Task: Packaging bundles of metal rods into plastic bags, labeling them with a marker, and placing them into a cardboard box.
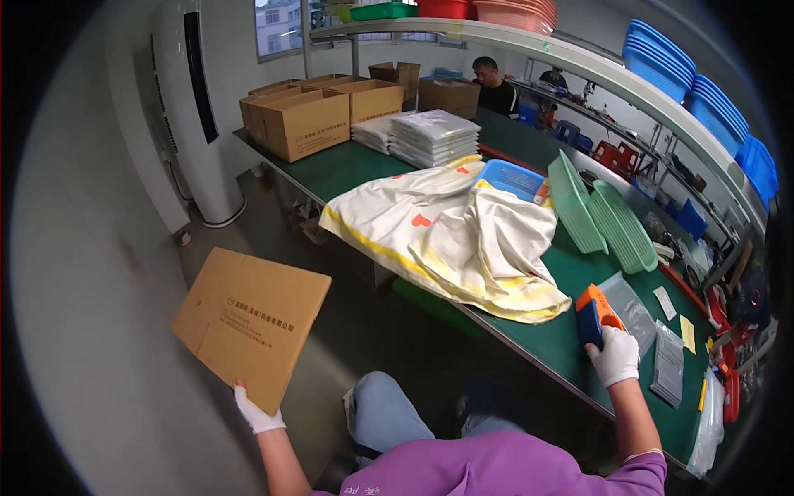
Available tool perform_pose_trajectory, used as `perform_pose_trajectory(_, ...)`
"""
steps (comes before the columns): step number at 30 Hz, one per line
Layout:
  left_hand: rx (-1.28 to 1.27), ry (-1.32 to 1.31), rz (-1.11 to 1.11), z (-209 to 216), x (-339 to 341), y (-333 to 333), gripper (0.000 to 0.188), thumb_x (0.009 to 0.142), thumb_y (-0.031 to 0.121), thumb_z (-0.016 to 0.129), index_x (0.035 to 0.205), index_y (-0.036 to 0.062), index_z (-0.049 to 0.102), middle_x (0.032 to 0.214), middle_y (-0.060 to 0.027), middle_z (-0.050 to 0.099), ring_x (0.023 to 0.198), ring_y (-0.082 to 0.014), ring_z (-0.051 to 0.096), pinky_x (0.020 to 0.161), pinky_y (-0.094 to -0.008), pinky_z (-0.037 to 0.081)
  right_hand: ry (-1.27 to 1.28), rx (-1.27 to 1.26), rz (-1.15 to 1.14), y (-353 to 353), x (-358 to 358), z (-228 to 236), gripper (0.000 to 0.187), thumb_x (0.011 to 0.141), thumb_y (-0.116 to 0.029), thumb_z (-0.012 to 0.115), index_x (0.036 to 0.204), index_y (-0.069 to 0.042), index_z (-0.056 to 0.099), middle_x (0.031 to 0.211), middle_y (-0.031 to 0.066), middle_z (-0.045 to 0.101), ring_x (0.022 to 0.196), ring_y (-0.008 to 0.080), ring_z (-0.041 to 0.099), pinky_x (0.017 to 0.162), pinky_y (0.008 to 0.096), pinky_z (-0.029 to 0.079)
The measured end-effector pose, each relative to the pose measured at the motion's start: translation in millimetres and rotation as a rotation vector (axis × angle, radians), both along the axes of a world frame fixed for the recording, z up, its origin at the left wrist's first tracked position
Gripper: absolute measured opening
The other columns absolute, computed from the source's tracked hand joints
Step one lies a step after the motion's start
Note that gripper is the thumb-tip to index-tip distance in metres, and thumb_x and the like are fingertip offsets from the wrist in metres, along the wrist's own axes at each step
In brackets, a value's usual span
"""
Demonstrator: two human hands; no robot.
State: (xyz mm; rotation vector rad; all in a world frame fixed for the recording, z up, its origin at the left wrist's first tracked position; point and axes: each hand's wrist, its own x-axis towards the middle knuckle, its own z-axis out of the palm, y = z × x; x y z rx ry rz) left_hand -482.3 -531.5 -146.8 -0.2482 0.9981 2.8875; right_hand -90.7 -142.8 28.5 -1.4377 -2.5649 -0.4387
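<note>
My left hand (256,413), in a white glove, grips the lower corner of a flattened brown cardboard box (248,318) held out over the floor to my left. My right hand (616,355), also gloved, is closed around an orange and blue tape dispenser (594,314) resting on the green table (571,347) near its front edge. A cream cloth with yellow trim and red hearts (451,240) lies spread on the table just left of the dispenser.
Two green baskets (600,215) and a blue basket (513,178) stand behind the cloth. Stacked packed bags (430,136) and brown cartons (306,120) sit farther back. Clear bags (662,355) lie at right. Another person (496,87) sits at the far end.
</note>
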Motion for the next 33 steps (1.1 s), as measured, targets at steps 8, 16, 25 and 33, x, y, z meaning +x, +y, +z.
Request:
perform_pose_trajectory(8, -0.158, 0.087, 0.117, 13.2, -23.4, -0.6, 0.043, 0.093, 0.027, 0.044, 0.131, 0.0084, 0.038, 0.125, -0.0109, 0.048, 0.112, -0.0262, 0.051, 0.090, -0.0406, 0.047, 0.136, -0.206, 1.038, -26.0, -224.5, 57.7, 0.060, 0.059, -0.023, 0.078, 0.109, -0.002, 0.053, 0.117, 0.0186, 0.050, 0.109, 0.0350, 0.049, 0.091, 0.0397, 0.042)
perform_pose_trajectory(16, -0.136, 0.305, 0.268, 73.4, -64.0, 106.9, 0.048, 0.088, 0.021, 0.054, 0.131, 0.0064, 0.037, 0.124, -0.0114, 0.047, 0.110, -0.0240, 0.050, 0.091, -0.0381, 0.045, -0.296, -0.189, 0.886, -18.7, -479.7, -30.9, 0.064, 0.070, -0.024, 0.069, 0.127, -0.005, 0.045, 0.111, 0.0188, 0.055, 0.092, 0.0338, 0.060, 0.079, 0.0404, 0.049)
perform_pose_trajectory(25, -0.462, 0.196, 0.199, 185.8, -77.3, 69.8, 0.049, 0.086, 0.011, 0.049, 0.132, 0.0025, 0.036, 0.122, -0.0108, 0.050, 0.108, -0.0223, 0.052, 0.090, -0.0363, 0.045, 0.592, -0.591, 0.626, 97.4, -407.4, 98.7, 0.025, 0.075, -0.013, 0.059, 0.099, -0.006, 0.058, 0.088, 0.0187, 0.062, 0.082, 0.0374, 0.060, 0.074, 0.0426, 0.048)
perform_pose_trajectory(33, -0.746, 0.298, -0.214, 305.9, -124.6, 107.0, 0.042, 0.083, 0.005, 0.046, 0.124, -0.0016, 0.044, 0.114, -0.0085, 0.054, 0.101, -0.0163, 0.052, 0.088, -0.0291, 0.042, 0.209, -0.137, -0.555, 211.0, -216.0, 155.7, 0.034, 0.077, -0.021, 0.062, 0.107, -0.005, 0.060, 0.107, 0.0181, 0.059, 0.101, 0.0338, 0.058, 0.086, 0.0391, 0.047)
